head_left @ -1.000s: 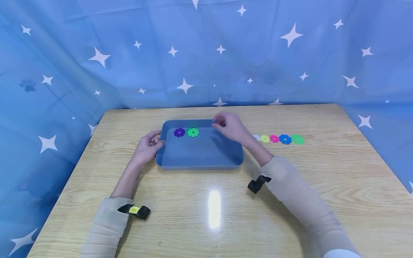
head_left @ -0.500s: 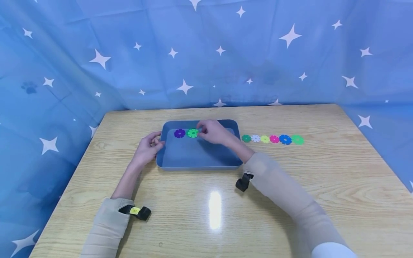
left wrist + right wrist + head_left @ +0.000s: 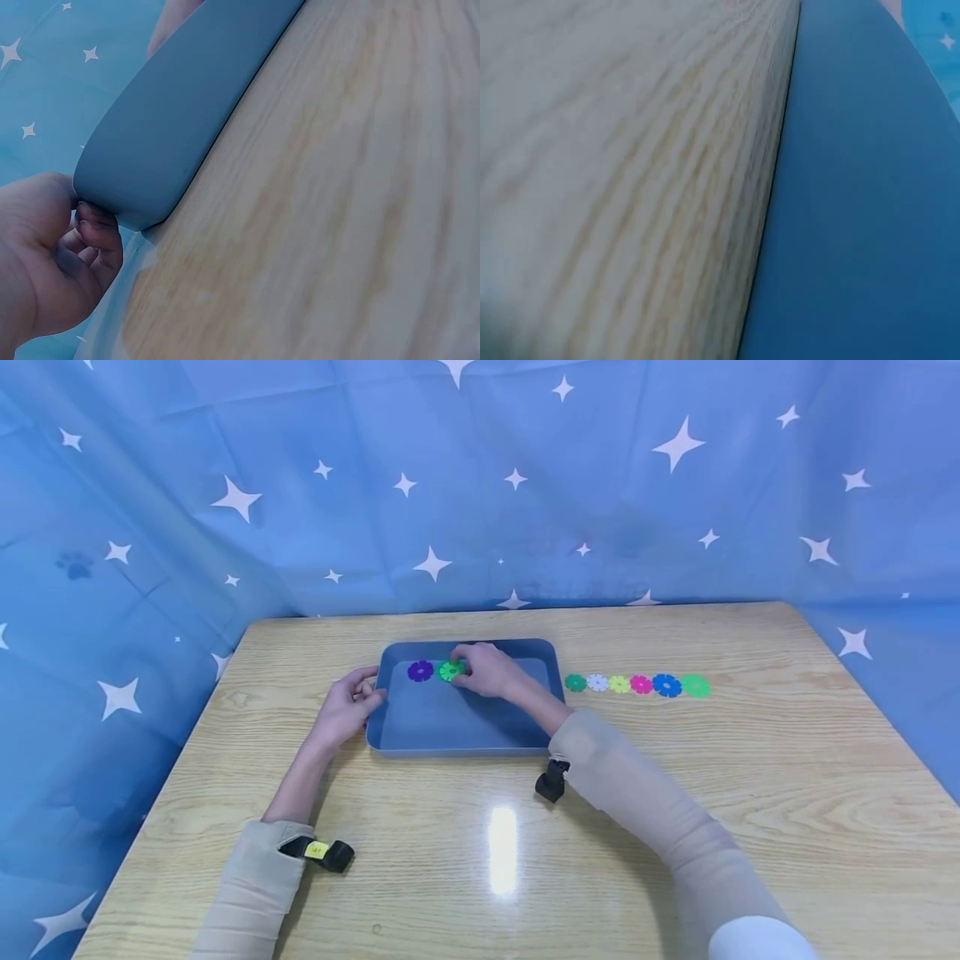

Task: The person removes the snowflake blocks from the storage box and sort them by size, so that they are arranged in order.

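Note:
The blue-grey tray (image 3: 450, 727) lies on the wooden table, its outer wall (image 3: 180, 112) filling much of the left wrist view. My left hand (image 3: 343, 712) grips the tray's left side, thumb at the rim and fingers curled against the outer wall. Inside the tray, toward the back, a purple notched plastic disc (image 3: 420, 671) lies beside a bright green notched disc (image 3: 449, 671). Thumb and fingertips of my right hand (image 3: 487, 670) pinch the green disc at its right edge, partly hiding it. The right wrist view shows only table and tray wall (image 3: 862, 195), not the hand's fingers.
Right of the tray, a row of notched discs runs along the table: dark green (image 3: 575, 682), white (image 3: 597, 682), yellow (image 3: 618, 684), pink (image 3: 641, 684), blue (image 3: 667, 685) and light green (image 3: 695, 685). A blue star-patterned curtain (image 3: 480, 510) hangs behind the table (image 3: 420, 860).
My right hand has moved left across the tray to the green disc and now pinches it, uncovering the dark green disc in the row. My left hand stays on the tray.

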A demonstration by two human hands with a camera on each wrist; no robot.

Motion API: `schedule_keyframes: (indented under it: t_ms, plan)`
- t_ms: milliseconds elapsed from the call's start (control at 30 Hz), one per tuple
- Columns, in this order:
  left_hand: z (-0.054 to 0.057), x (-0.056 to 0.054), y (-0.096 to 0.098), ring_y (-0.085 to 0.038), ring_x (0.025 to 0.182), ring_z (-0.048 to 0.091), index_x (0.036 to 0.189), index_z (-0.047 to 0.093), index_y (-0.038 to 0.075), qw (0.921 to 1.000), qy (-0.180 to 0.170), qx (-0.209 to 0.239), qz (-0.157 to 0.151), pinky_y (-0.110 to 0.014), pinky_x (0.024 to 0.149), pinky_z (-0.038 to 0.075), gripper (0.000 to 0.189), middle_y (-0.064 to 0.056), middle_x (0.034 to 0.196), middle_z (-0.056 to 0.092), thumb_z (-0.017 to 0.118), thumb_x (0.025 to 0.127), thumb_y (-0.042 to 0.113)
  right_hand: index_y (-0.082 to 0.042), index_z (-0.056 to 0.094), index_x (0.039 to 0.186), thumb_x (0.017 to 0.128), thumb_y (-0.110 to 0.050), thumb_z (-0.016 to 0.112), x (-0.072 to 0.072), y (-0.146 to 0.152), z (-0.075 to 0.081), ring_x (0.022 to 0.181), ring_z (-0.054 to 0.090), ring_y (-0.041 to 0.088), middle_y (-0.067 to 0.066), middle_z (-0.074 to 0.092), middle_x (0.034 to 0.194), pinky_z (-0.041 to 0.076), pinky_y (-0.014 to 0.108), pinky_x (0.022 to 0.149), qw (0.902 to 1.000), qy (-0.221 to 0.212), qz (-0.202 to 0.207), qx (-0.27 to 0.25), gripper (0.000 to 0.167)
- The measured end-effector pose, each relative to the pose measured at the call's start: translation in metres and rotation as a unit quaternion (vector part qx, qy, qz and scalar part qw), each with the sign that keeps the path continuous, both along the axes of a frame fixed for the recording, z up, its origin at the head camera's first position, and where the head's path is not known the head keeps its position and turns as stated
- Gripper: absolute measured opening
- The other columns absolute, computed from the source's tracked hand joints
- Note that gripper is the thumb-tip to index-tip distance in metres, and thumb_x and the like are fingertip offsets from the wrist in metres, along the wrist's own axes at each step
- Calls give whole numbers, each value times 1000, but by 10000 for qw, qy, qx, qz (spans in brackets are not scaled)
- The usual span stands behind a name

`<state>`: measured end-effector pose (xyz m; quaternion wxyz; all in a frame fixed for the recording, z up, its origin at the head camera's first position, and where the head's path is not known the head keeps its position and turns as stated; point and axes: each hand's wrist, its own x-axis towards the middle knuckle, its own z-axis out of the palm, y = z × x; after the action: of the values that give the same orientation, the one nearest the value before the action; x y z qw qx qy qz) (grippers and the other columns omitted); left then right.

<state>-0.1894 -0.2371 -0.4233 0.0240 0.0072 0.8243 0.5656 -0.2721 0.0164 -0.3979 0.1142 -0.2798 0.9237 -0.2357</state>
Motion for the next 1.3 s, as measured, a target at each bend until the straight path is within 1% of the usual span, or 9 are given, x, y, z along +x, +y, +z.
schedule_keyframes:
  t_ms: [133,167,233,400,533,700,967,1233,1300]
  plan:
    - [1,0,0,-32,122,60,149,41,-7,10000,8,76,-36,-22,60,42,53,-5,81,51,56,99,2,-2,62,126,94,-25,74,0,0,1,96,60,23,12,65,111,50,38,84,9998,-102,-162,-106,41]
    - [1,0,0,-33,122,60,149,41,-7,10000,7,93,-33,-21,59,42,53,-5,81,51,56,99,1,-2,61,124,93,-25,76,-1,1,1,98,60,23,13,64,111,50,38,85,9997,-121,-180,-140,41]
    - [1,0,0,-31,119,61,149,41,-7,10000,4,88,-22,-21,58,42,53,-4,81,51,56,99,2,-3,59,119,91,-25,78,-1,1,2,99,57,24,13,61,111,49,39,86,9995,-159,-192,-219,41]
    - [1,0,0,-16,87,61,148,43,-5,10000,-1,39,21,-21,54,39,52,-4,82,51,57,99,3,-4,57,113,88,-22,81,0,4,2,95,53,24,11,58,105,47,38,85,9985,-207,-203,-454,38]
    - [1,0,1,-9,78,57,148,43,-6,10000,-26,33,24,-21,55,40,51,-4,82,52,58,100,4,-4,57,106,91,-16,78,1,9,1,84,59,21,9,61,95,50,34,77,9959,-337,-272,-797,28]
    - [1,1,0,-15,80,58,148,43,-6,9999,-69,81,31,-21,56,41,51,-4,82,52,58,100,4,-4,57,102,94,-12,74,3,19,2,71,67,20,8,65,84,55,31,68,9913,-551,-201,-1177,20]
    - [0,1,-1,-12,88,60,148,42,-6,9999,-37,106,7,-21,56,40,52,-3,81,52,57,99,3,-4,60,98,97,-13,69,3,45,2,70,68,24,12,68,83,54,32,64,9863,-543,-174,-1547,13]
    - [-1,1,1,-12,66,48,149,42,-5,9999,-84,82,-7,-21,54,41,52,-4,82,52,58,100,5,-2,60,98,98,-14,68,5,79,9,74,68,30,14,66,86,56,34,65,9823,-370,-508,-1762,15]
    - [0,0,0,-13,71,52,149,42,-5,9999,-65,83,2,-21,54,41,52,-4,82,52,57,100,4,-1,60,100,98,-15,68,3,89,10,75,69,31,14,66,87,58,37,67,9799,-370,-600,-1865,17]
